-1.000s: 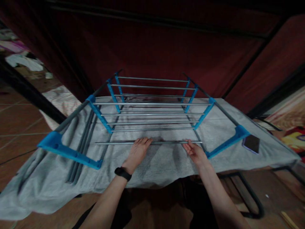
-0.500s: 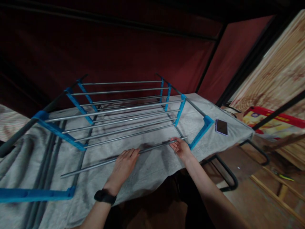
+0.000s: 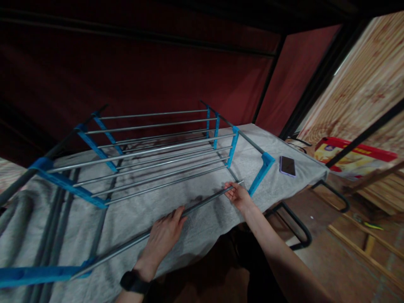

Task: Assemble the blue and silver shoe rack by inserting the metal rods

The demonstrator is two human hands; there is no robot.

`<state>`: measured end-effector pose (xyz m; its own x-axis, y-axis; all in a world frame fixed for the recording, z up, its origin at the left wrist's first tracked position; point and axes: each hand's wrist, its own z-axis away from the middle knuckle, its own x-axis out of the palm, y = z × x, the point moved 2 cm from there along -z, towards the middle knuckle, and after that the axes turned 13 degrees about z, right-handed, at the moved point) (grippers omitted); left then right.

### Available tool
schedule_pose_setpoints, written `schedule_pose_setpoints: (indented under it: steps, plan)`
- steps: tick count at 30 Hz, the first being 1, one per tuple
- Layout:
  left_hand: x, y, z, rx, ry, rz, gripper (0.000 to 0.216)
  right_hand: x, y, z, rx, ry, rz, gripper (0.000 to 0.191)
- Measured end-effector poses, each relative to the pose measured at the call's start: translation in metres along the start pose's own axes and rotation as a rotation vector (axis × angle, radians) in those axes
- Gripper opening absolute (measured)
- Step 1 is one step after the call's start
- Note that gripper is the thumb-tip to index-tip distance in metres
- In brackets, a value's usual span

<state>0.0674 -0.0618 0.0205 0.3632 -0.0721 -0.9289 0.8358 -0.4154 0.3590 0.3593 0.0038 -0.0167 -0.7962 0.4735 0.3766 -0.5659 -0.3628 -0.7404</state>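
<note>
A grey cloth hides the counter completely, and its left side is cut off by the frame. On it lies a drying rack of grey rails and blue brackets. A loose metal rod slants across the near cloth; its far-left end blurs into a blue bracket. The left hand lies palm-down over the rod – whether the fingers close round it cannot be told. The right hand has its grip pinched on the rod near its right end. A phone lies beyond – a dark wristband is half cropped.
</note>
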Motion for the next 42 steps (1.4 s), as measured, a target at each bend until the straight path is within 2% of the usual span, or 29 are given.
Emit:
schedule_pose_setpoints:
  steps: [3, 11, 17, 22, 35, 42]
  plan:
    - [-0.002, -0.003, 0.008, -0.037, -0.028, -0.044, 0.027, 0.000, 0.002, 0.001, 0.010, -0.008, 0.012, 0.012]
    - [-0.012, -0.002, 0.021, -0.021, -0.045, -0.040, 0.026, 0.000, 0.011, 0.005, 0.027, -0.048, 0.051, 0.010]
    - [-0.007, -0.013, 0.027, -0.061, -0.105, 0.033, 0.028, -0.005, 0.016, 0.011, 0.033, -0.042, 0.064, 0.012]
    - [-0.006, -0.013, 0.027, -0.092, -0.151, -0.007, 0.028, -0.008, 0.021, 0.015, 0.020, -0.044, 0.060, 0.010]
    - [0.000, -0.008, 0.026, 0.003, -0.078, 0.051, 0.031, -0.013, 0.022, 0.024, 0.065, 0.002, 0.061, 0.012]
    - [0.003, -0.007, 0.023, 0.055, -0.058, -0.029, 0.029, -0.015, 0.025, 0.029, 0.085, -0.003, 0.060, 0.011]
